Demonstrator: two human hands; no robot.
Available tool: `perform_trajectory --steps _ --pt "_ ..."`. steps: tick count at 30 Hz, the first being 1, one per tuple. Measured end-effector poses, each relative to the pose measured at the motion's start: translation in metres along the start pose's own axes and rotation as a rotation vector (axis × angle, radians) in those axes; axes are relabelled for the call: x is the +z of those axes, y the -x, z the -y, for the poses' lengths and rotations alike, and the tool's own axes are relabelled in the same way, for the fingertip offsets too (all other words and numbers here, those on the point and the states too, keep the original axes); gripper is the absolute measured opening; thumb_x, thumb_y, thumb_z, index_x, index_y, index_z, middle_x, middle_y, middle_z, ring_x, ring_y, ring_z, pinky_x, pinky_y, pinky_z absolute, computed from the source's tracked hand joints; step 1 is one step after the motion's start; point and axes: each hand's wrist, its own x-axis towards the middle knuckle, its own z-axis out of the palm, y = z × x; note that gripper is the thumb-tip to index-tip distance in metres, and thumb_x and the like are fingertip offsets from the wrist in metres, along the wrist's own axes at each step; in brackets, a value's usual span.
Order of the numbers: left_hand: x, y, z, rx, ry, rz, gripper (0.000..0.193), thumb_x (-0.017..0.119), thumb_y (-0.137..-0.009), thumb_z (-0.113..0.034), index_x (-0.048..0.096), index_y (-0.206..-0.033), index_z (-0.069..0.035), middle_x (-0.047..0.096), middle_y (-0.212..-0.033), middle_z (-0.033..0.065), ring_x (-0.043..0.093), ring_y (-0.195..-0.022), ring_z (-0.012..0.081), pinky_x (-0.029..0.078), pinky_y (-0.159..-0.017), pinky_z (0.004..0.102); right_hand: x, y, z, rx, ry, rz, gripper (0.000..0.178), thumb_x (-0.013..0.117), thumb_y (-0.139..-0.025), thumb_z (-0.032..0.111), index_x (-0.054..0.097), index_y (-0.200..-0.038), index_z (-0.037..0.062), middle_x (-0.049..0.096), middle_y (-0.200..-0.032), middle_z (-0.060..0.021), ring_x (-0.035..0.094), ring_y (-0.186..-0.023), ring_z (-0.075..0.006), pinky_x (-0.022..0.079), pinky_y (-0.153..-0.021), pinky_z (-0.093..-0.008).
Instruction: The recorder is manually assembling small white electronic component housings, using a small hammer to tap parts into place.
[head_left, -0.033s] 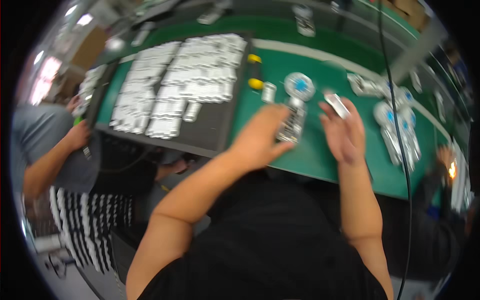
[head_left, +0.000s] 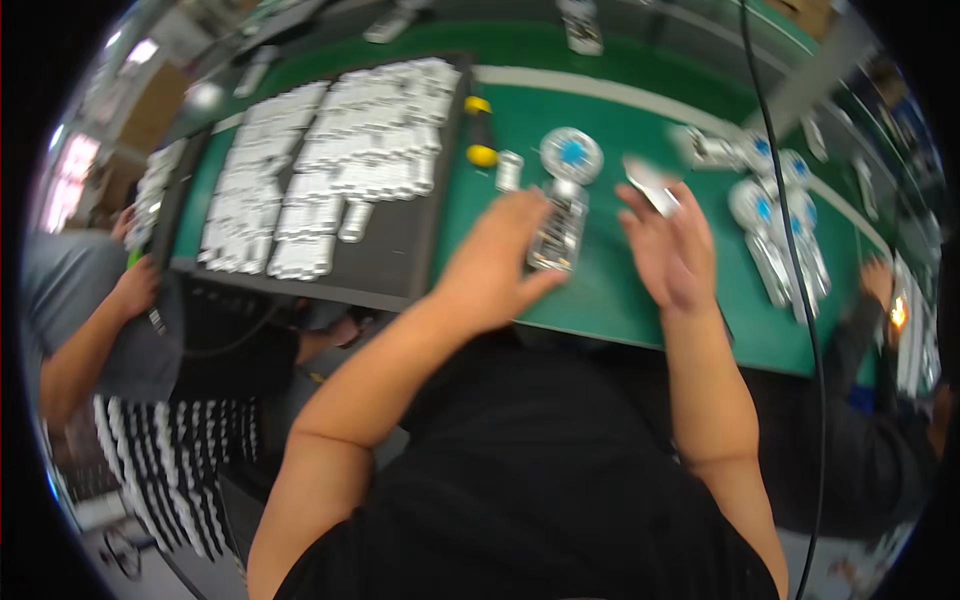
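Note:
On the green bench lies a small white fan with a round head and blue centre. Its narrow body is uncovered, with inner parts showing. My left hand grips that body from its left side, fingers at the upper edge and thumb by the lower end. To the right, my right hand is raised, palm turned up, pinching a thin white shell-like piece between its fingertips; the piece is blurred. A small white part lies just left of the fan.
A dark tray at left carries rows of white parts. Between tray and fan lies a yellow-and-black tool. Several similar fans are heaped at right. A black cable hangs in front. Other people work on both sides.
The view has shifted slightly, so bench things sit further left and higher. In my right hand the white piece is tilted differently. My left hand stays on the fan.

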Motion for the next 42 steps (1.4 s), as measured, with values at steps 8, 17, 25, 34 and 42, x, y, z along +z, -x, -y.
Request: perform_trajectory --steps 8,17,25,34,42 --pt "0.024 -0.020 -0.012 -0.001 0.035 0.071 0.073 0.088 -0.085 -0.029 0.058 -0.145 -0.002 0.055 -0.152 0.0188 0.051 -0.143 0.0397 0.042 -0.121 0.0489 -0.005 0.021 0.022 -0.015 0.131 -0.193 0.037 0.070 -0.104 0.019 0.059 -0.136 0.0033 0.063 -0.146 -0.0171 0.065 -0.129 -0.0278 0.053 -0.103 -0.0371" --pt "0.029 -0.019 -0.015 -0.053 0.093 0.061 0.070 0.091 -0.080 -0.031 0.063 -0.139 -0.005 0.055 -0.149 0.0164 0.054 -0.139 0.0370 0.043 -0.117 0.0483 0.005 0.026 0.015 -0.004 0.505 -0.203 0.040 0.073 -0.099 0.015 0.061 -0.134 0.0008 0.062 -0.149 -0.0206 0.065 -0.126 -0.0249 0.052 -0.101 -0.0351" --pt "0.028 -0.018 -0.012 -0.080 0.103 0.078 0.073 0.092 -0.079 -0.032 0.063 -0.140 -0.006 0.053 -0.150 0.0170 0.052 -0.140 0.0379 0.042 -0.118 0.0485 0.030 0.021 0.029 -0.026 1.145 -0.065 0.038 0.085 -0.086 0.012 0.072 -0.120 0.0010 0.070 -0.141 -0.0152 0.066 -0.113 -0.0202 0.051 -0.093 -0.0322" --pt "0.031 -0.017 -0.007 -0.045 0.094 0.084 0.078 0.091 -0.079 -0.023 0.056 -0.146 -0.005 0.053 -0.150 0.0175 0.053 -0.139 0.0387 0.043 -0.117 0.0480 0.043 0.010 0.023 -0.161 1.624 0.146 0.038 0.088 -0.081 0.016 0.075 -0.115 0.0017 0.075 -0.133 -0.0119 0.069 -0.113 -0.0295 0.054 -0.097 -0.0405" --pt "0.034 -0.018 -0.005 -0.061 0.119 0.034 0.101 0.093 -0.078 -0.031 0.041 -0.158 -0.001 0.056 -0.147 0.0194 0.054 -0.138 0.0391 0.042 -0.118 0.0485 0.050 -0.004 0.009 -0.068 1.779 0.269 0.043 0.087 -0.082 0.025 0.078 -0.116 0.0004 0.075 -0.128 -0.0123 0.067 -0.115 -0.0329 0.054 -0.103 -0.0433"
